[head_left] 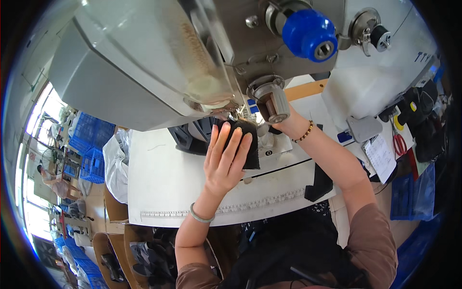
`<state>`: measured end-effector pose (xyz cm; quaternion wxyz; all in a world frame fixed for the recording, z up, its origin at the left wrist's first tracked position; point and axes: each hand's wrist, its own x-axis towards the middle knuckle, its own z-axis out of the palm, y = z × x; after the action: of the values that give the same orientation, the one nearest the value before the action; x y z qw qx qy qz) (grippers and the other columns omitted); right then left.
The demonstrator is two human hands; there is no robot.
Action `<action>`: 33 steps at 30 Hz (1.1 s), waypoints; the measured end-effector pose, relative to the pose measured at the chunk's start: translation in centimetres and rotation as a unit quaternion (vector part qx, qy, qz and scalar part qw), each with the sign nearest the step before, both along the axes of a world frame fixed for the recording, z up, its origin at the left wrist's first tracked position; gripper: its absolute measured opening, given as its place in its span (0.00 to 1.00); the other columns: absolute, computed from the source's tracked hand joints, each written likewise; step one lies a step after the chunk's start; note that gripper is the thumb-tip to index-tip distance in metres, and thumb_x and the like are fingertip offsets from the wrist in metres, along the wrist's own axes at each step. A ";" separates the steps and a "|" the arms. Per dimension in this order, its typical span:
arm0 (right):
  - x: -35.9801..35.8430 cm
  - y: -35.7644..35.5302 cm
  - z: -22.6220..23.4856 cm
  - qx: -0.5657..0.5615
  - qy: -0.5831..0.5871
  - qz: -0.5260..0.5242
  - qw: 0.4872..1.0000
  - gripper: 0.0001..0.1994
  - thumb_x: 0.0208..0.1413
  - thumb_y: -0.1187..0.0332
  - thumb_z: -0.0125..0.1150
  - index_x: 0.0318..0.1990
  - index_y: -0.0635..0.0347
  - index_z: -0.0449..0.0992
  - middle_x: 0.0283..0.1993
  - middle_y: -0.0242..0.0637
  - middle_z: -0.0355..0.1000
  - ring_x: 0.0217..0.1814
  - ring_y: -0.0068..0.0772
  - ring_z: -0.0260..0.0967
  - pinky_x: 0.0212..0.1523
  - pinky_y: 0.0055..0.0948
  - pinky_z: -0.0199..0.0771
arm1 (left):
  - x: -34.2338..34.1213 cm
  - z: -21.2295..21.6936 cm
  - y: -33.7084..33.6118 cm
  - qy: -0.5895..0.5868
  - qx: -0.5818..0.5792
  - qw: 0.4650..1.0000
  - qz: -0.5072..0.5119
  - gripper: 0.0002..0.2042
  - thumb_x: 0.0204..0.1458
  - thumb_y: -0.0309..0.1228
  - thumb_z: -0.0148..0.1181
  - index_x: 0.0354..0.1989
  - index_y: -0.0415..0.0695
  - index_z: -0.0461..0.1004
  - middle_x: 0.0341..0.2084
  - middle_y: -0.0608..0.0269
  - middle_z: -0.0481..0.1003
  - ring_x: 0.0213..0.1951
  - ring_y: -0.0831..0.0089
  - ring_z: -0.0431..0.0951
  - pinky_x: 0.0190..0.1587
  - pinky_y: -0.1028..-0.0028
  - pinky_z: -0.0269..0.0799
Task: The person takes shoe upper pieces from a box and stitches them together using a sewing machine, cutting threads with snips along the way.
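My left hand (224, 161) lies flat on a black piece of material (252, 153), its fingers stretched toward the needle area of a grey sewing machine (120, 89). More dark, stiff-looking parts (182, 138) stick out to the left of that hand, partly under the machine head. My right hand (290, 126) reaches in from the right beside the needle area. Its fingers are hidden behind a metal cylinder fitting (274, 103), so what they touch does not show.
A white table (159, 185) with a printed ruler carries the machine. A black scrap (318, 184) lies near its front edge. Red-handled scissors (399, 144) and a written sheet (380, 156) are at the right. Cardboard boxes (114, 241) of dark pieces stand below left; blue crates (92, 164) stand beyond.
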<state>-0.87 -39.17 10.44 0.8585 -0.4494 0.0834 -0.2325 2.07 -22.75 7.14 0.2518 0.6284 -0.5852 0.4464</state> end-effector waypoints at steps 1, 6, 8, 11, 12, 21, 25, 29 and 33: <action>-0.1 0.1 0.1 -0.010 -0.018 -0.009 1.000 0.17 0.60 0.53 0.48 0.25 0.53 0.62 0.23 0.23 0.57 0.24 0.14 0.52 0.27 0.19 0.58 | 0.3 0.0 0.0 0.002 -0.007 1.000 -0.009 0.15 0.41 0.17 0.55 0.41 0.38 0.76 0.44 0.53 0.72 0.48 0.52 0.72 0.51 0.53 0.71; -0.1 0.1 0.3 -0.002 -0.038 -0.048 0.998 0.18 0.60 0.55 0.49 0.21 0.52 0.62 0.21 0.22 0.55 0.21 0.14 0.48 0.24 0.19 0.53 | 1.4 0.0 -0.4 0.045 -0.022 0.997 -0.061 0.21 0.34 0.17 0.51 0.42 0.38 0.76 0.42 0.54 0.73 0.50 0.52 0.72 0.53 0.52 0.69; -0.4 0.4 0.6 0.004 -0.035 -0.061 0.998 0.17 0.59 0.56 0.49 0.21 0.53 0.62 0.20 0.22 0.55 0.21 0.14 0.48 0.24 0.19 0.53 | 1.7 0.0 -0.3 0.054 -0.021 0.996 -0.064 0.19 0.36 0.17 0.55 0.41 0.38 0.76 0.42 0.54 0.73 0.50 0.54 0.72 0.53 0.52 0.69; -0.6 0.8 0.5 0.025 -0.026 -0.091 0.995 0.16 0.59 0.59 0.49 0.20 0.53 0.64 0.20 0.22 0.55 0.21 0.14 0.48 0.23 0.19 0.52 | 2.1 0.0 -0.4 0.078 -0.048 0.992 -0.084 0.17 0.35 0.21 0.63 0.39 0.40 0.77 0.40 0.58 0.74 0.48 0.56 0.73 0.53 0.53 0.69; -0.5 0.9 0.4 0.039 -0.021 -0.110 0.993 0.15 0.59 0.60 0.49 0.21 0.54 0.65 0.20 0.22 0.56 0.21 0.14 0.48 0.23 0.19 0.51 | 2.2 -0.1 -0.4 0.076 -0.049 0.992 -0.084 0.17 0.35 0.21 0.63 0.39 0.40 0.77 0.40 0.58 0.74 0.48 0.56 0.73 0.53 0.53 0.69; -1.1 1.4 -0.1 0.067 -0.063 -0.115 0.989 0.12 0.59 0.60 0.48 0.28 0.57 0.71 0.23 0.23 0.60 0.26 0.14 0.53 0.29 0.17 0.56 | 2.4 0.5 -0.4 0.085 -0.048 0.991 -0.094 0.16 0.35 0.20 0.63 0.37 0.42 0.78 0.37 0.61 0.74 0.46 0.57 0.74 0.53 0.55 0.71; -1.1 1.2 -0.6 0.062 -0.051 -0.127 0.989 0.12 0.59 0.61 0.47 0.31 0.58 0.72 0.25 0.24 0.60 0.27 0.14 0.53 0.30 0.18 0.56 | 3.2 0.3 -0.4 0.101 -0.055 0.986 -0.117 0.16 0.33 0.21 0.65 0.37 0.44 0.79 0.37 0.62 0.74 0.44 0.57 0.75 0.52 0.57 0.72; -1.8 1.2 -0.8 0.059 -0.061 -0.111 0.990 0.10 0.55 0.62 0.51 0.29 0.59 0.71 0.25 0.24 0.60 0.27 0.14 0.52 0.30 0.18 0.54 | 4.4 -0.2 -0.3 0.111 -0.065 0.980 -0.152 0.17 0.32 0.21 0.66 0.36 0.46 0.79 0.36 0.63 0.74 0.41 0.58 0.76 0.49 0.60 0.73; -2.1 1.1 -1.4 0.034 -0.060 -0.096 0.993 0.11 0.51 0.62 0.56 0.25 0.59 0.68 0.24 0.25 0.60 0.26 0.15 0.52 0.29 0.18 0.53 | 4.9 -0.3 -0.2 0.105 -0.065 0.980 -0.158 0.16 0.32 0.22 0.66 0.35 0.45 0.79 0.36 0.62 0.74 0.40 0.58 0.76 0.48 0.61 0.74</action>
<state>-3.00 -38.07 9.09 0.8502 -0.3955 0.0823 -0.3375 6.92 -22.93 6.86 0.4194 0.5535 -0.6173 0.3698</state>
